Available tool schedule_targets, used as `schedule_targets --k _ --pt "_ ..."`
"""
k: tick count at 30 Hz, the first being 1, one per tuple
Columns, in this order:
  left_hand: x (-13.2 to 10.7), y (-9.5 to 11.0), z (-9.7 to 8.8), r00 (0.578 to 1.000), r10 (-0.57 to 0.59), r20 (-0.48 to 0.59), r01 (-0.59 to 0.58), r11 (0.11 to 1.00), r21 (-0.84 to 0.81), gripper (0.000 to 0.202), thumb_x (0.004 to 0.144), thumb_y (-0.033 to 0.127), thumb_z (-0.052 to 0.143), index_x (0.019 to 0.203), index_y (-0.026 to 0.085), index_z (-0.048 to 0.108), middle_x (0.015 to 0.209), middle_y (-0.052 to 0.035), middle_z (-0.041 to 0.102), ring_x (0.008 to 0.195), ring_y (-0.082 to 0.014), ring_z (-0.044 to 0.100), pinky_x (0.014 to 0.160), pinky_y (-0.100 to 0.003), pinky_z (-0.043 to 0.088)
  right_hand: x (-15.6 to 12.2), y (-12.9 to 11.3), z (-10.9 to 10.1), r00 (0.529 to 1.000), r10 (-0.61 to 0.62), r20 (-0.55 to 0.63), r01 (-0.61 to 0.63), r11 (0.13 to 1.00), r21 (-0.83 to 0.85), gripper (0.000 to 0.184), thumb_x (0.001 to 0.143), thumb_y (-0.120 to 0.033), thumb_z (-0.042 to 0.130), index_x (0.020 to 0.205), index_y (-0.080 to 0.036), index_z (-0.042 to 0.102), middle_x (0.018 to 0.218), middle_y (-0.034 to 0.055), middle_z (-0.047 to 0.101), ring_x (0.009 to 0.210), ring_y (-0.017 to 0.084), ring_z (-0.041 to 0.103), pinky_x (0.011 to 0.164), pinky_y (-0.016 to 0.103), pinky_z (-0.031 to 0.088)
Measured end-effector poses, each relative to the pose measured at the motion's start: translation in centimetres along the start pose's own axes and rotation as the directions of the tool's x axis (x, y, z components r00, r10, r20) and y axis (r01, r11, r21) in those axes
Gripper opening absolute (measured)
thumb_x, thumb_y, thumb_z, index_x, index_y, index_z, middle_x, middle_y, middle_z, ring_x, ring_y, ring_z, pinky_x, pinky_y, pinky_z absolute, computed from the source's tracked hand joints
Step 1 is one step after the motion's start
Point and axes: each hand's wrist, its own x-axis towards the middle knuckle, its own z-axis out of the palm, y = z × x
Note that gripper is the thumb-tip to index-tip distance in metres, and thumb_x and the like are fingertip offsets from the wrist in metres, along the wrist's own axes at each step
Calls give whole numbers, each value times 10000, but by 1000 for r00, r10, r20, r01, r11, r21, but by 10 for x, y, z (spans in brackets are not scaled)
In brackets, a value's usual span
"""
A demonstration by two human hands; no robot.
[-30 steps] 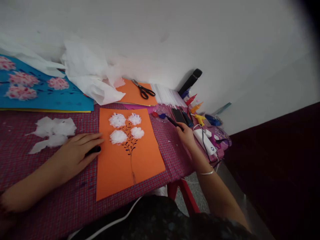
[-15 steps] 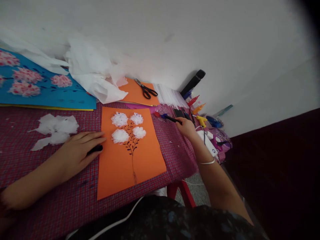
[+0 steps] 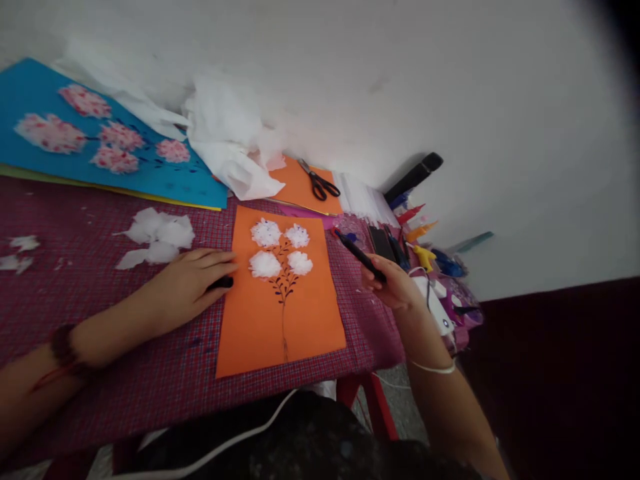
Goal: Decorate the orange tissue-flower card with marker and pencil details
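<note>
An orange sheet (image 3: 257, 323) lies on the cloth, bearing several white tissue flowers (image 3: 265, 265) above dark painted leaves and a thin stem. My left hand (image 3: 193, 287) rests flat, fingertips at the sheet's left edge. Tucked between its thumb and forefinger is a short black piece that looks like a pen cap (image 3: 220, 283). To the right of the sheet, my right hand (image 3: 395, 283) grips a slim black pen (image 3: 363, 257). Its tip is raised toward the far left, close to small red and blue paint dabs (image 3: 350, 237).
Cut white tissue (image 3: 160, 233) lies beyond my left hand. Behind stand a blue flower picture (image 3: 150, 180), crumpled tissue (image 3: 245, 173) and black scissors (image 3: 320, 185) on orange paper. Paint tubes (image 3: 420, 231), a yellow glue gun (image 3: 425, 258) and a white device (image 3: 437, 313) crowd the right.
My right hand has drawn the pen back from the paint dabs, toward me. The view has swung left, showing more of the blue picture. My left hand stays by the sheet's edge.
</note>
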Motion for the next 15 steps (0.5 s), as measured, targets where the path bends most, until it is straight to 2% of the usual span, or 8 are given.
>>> schedule_targets --k 2,4,7,9,12,15 --pt "0 4 -2 1000 -12 6 12 1000 -2 426 986 380 447 1306 189 652 1424 -123 617 1317 -314 540 1119 -502 395 -7 -7 14 993 42 107 -60 983 173 425 785 -549 621 994 -180 645 596 -74 431 441 75 268 459 255 328" --pt "1 7 -5 1000 -14 11 14 1000 9 409 994 351 438 1302 186 652 1430 -117 609 1315 -299 538 1119 -487 395 -11 -12 27 987 66 147 -98 971 217 414 759 -521 668 1004 -188 655 578 -69 452 439 81 288 453 252 308" --pt "1 10 -8 1000 17 12 -18 999 30 388 1003 318 439 1309 184 636 1434 -108 601 1310 -273 534 1126 -459 387 -13 -17 46 989 47 139 -57 996 66 369 785 -474 658 1024 -193 684 597 -38 517 481 109 393 463 250 313" --pt "1 11 -9 999 37 7 -37 999 35 373 1003 304 450 1305 183 631 1426 -107 603 1302 -268 536 1126 -450 384 -12 -19 58 986 -18 165 35 994 -101 343 829 -435 622 1054 -190 708 628 -24 549 530 120 450 493 249 337" --pt "0 12 -9 999 44 -8 -44 999 33 357 994 290 473 1295 184 632 1407 -107 613 1280 -276 546 1108 -451 396 -7 -25 73 970 -136 203 193 935 -296 319 859 -363 579 1080 -184 725 674 -10 598 609 135 526 567 257 400" --pt "-1 12 -8 999 42 -18 -42 999 17 349 984 286 492 1288 195 635 1401 -101 616 1268 -283 551 1090 -456 407 0 -31 82 960 -206 190 266 879 -395 299 857 -312 551 1062 -185 727 750 11 673 685 157 597 631 272 448"
